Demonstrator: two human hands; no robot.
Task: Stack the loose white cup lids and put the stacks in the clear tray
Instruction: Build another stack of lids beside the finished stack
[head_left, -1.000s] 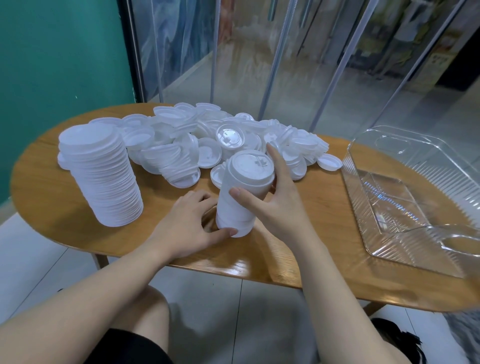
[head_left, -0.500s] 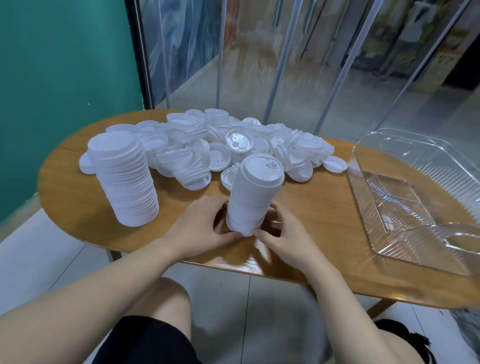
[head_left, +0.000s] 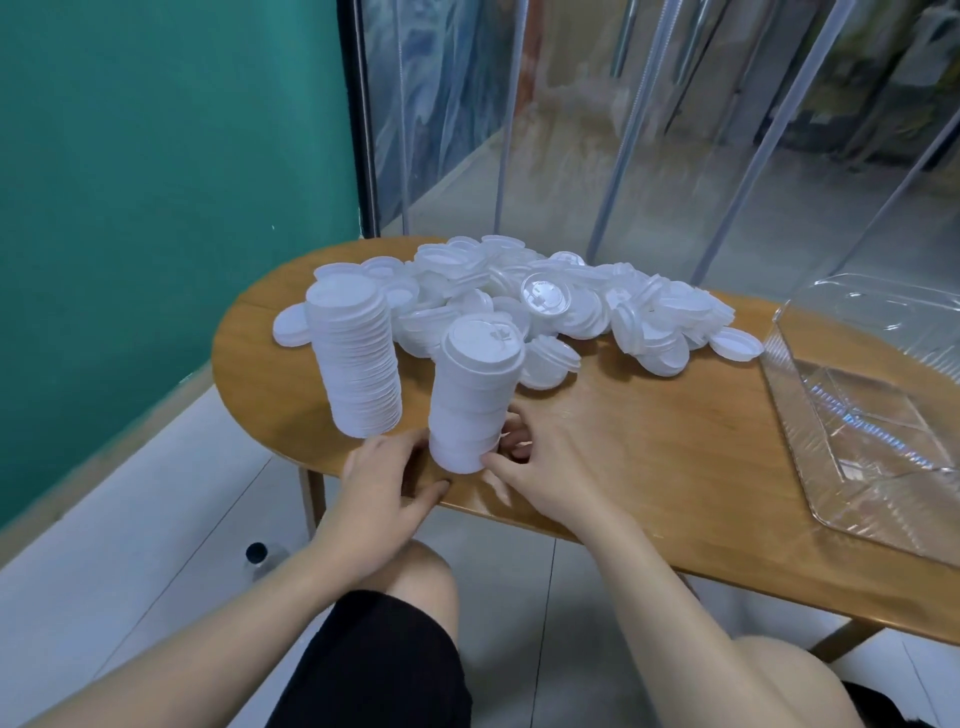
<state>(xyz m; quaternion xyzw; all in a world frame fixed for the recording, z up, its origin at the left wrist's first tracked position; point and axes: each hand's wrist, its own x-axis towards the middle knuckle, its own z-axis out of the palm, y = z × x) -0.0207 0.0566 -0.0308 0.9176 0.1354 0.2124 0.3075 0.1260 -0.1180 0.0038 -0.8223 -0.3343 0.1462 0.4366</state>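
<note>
Since a second ago, my right hand (head_left: 545, 467) has dropped from the top of the near stack of white plastic cup lids (head_left: 475, 395) to its base, and the camera has swung so everything is sitting further right in view. Both hands are now cupping the bottom of that stack at the front edge of the oval wooden counter (head_left: 649, 441). My left hand (head_left: 387, 478) is resting on the left side with its thumb lying along the counter; my right grip is curling around the right side, fingertips touching the lowest lids. Neither grip is spread flat; both are pressing against the stack, which is standing upright, leaning slightly.

Just left and a little beyond, a second stack of smooth white lids (head_left: 356, 358) is standing on its own. Behind both, the loose heap of white cup lids (head_left: 571, 306) is spreading across the counter. Off to the right, the clear plastic tray (head_left: 857, 415) is sitting well apart from my hands, holding no lids.
</note>
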